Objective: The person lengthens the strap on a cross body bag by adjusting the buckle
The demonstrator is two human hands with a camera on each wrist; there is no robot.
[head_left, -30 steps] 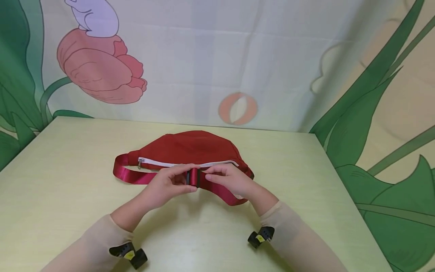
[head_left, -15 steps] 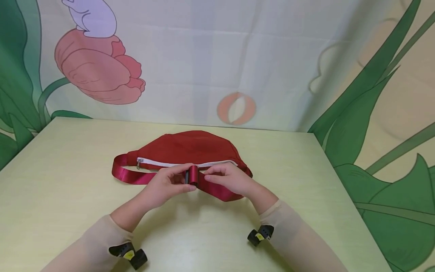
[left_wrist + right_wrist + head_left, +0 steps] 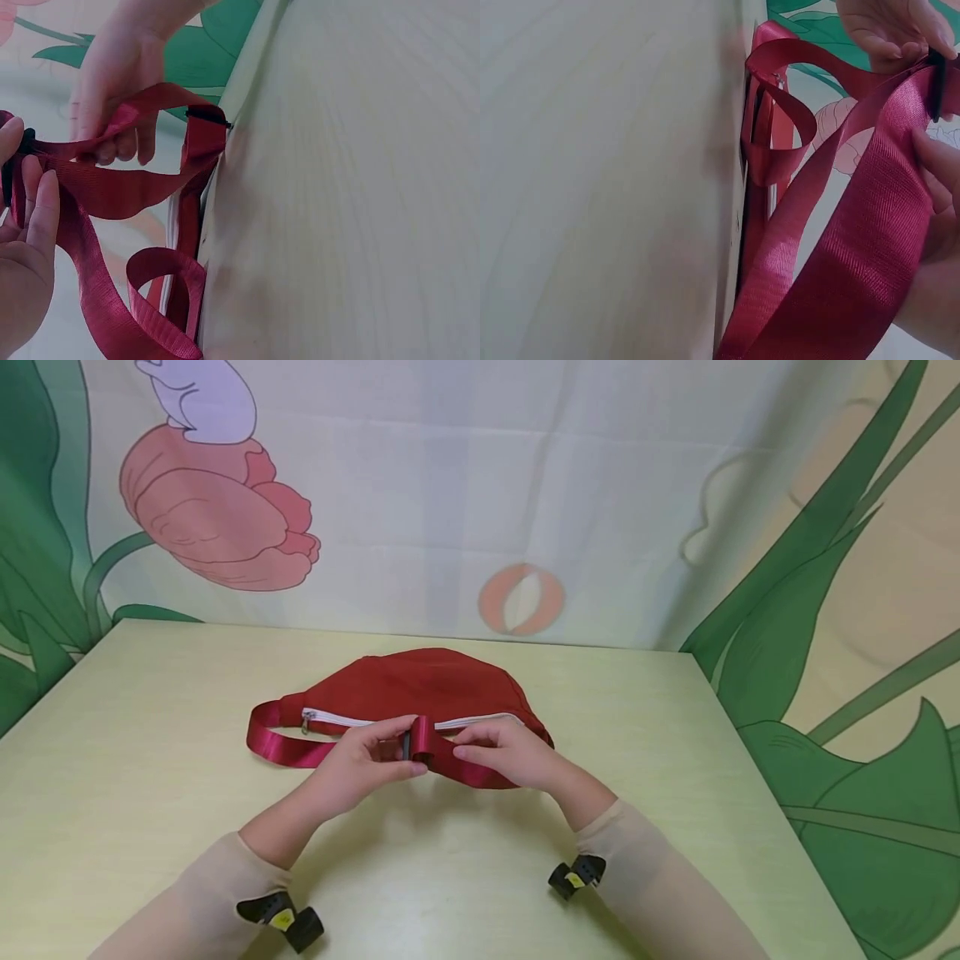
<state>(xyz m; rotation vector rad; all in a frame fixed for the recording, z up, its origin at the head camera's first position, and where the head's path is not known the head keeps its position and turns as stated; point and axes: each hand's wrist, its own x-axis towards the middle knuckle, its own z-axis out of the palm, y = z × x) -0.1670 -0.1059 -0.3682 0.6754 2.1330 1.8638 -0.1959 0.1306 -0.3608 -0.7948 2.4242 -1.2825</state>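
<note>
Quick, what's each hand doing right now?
Left hand: closed, holding the black buckle with its strap.
Right hand: closed, pinching the red strap.

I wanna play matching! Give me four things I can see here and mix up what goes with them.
Things:
1. bag
2. zipper
3. buckle
4. flower

Clues:
A. black, held in the left hand
B. pink, pictured on the cloth at the back
C. red, lying on the table
D. white

Right pairs: 1-C, 2-D, 3-A, 4-B
</note>
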